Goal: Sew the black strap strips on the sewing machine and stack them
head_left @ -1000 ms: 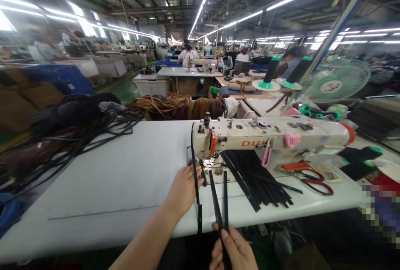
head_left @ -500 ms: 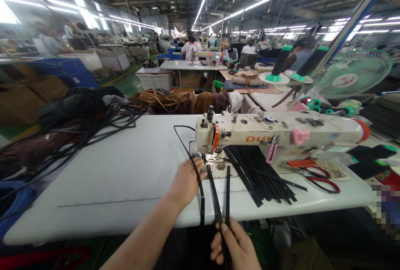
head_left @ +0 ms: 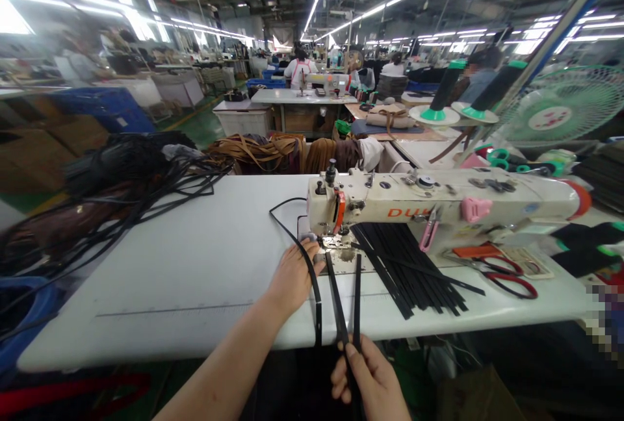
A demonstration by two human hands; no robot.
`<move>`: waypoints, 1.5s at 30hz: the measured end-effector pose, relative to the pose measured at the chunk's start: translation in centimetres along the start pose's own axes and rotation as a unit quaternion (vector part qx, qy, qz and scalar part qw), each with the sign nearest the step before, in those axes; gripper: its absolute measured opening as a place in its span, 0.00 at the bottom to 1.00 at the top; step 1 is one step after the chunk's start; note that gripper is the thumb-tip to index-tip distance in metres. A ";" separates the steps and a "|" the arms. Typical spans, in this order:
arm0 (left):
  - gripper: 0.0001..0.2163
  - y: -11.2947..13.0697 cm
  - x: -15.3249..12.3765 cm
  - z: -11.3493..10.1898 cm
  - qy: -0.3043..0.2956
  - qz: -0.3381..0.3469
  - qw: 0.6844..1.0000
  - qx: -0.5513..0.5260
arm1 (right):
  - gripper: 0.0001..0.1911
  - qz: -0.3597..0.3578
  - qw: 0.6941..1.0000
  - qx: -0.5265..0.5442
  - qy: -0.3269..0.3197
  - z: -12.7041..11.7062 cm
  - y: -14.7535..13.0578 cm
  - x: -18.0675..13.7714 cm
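- Right hand (head_left: 373, 372): at the table's near edge, nearest camera. Thumb laid along the top, fingers curled in underneath. Pinch closed on two strips (head_left: 337, 297).
- Strips: black, narrow, splayed in a thin V away from the right hand; far ends at the needle plate (head_left: 347, 266).
- Left hand (head_left: 290, 278): farther in, palm down on the table (head_left: 185, 265), just left of the plate. Forearm slants up from bottom edge. Fingers extended and loosely together, no grip visible. Can't tell what's under the fingertips.
- Strap (head_left: 314, 278): black, crosses over the left hand's fingers. Near end hangs at the table edge; far part bends sharply left, then back toward the machine head.
- Pile (head_left: 414, 278): more black strips, fanned under the machine arm, right of the plate.
- Scissors (head_left: 475, 266): red handles, lying right of the pile.
- Machine (head_left: 453, 203): cream, orange trim, spans the right half just beyond both hands.
- Cords (head_left: 121, 167): black tangle, far left, trailing onto the table.
- Brown straps (head_left: 273, 151): heaped past the table's far edge.
- Co-worker (head_left: 298, 71): white top, at another machine farther back.
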State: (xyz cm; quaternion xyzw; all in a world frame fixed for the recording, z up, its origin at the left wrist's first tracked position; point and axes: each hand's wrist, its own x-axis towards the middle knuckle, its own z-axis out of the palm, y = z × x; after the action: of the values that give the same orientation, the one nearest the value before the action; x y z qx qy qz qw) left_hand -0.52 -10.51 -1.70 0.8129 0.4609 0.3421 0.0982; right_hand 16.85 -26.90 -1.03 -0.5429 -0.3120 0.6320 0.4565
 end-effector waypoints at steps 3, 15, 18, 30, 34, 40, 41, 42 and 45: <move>0.17 0.6 0.1 -1.1 0.058 -0.033 0.996 -0.053 | 0.31 -0.004 1.000 -0.007 -0.002 0.1 0.0 -0.1; 0.13 2.2 -0.1 -1.3 0.016 0.092 0.989 0.118 | 0.40 -0.028 0.999 -0.015 0.041 1.8 -0.8 1.1; 0.13 1.3 0.7 -0.5 0.031 -0.013 0.990 0.139 | 0.41 -0.034 0.998 -0.025 0.040 2.1 -0.7 1.5; 0.14 6.0 -7.7 -3.1 0.029 0.268 0.953 0.140 | 0.37 -0.041 0.999 -0.020 0.028 2.1 -1.0 1.6; 0.14 6.0 -9.8 -3.4 -0.056 0.250 0.954 0.155 | 0.37 -0.042 0.998 -0.019 0.032 2.2 -0.9 1.6; 0.16 3.8 -7.6 -4.2 -0.029 0.059 0.976 0.206 | 0.39 -0.033 0.999 0.004 0.040 2.8 -1.2 1.8; 0.17 3.2 -6.8 -4.0 -0.029 0.042 0.980 0.192 | 0.39 -0.035 0.998 0.003 0.044 2.9 -1.3 1.8; 0.17 2.4 -5.9 -3.7 -0.031 0.025 0.984 0.172 | 0.39 -0.037 0.998 0.000 0.048 3.0 -1.4 1.8; 0.17 -0.2 -2.2 -2.1 -0.019 -0.023 0.997 0.077 | 0.40 -0.039 0.998 -0.011 0.054 3.0 -1.5 1.8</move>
State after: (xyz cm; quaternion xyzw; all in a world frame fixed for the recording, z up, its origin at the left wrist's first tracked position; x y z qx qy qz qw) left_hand -2.73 -12.51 -1.21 0.8136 0.5025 0.2876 0.0524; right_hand 14.31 -24.38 0.23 -0.5685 -0.3144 0.5805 0.4908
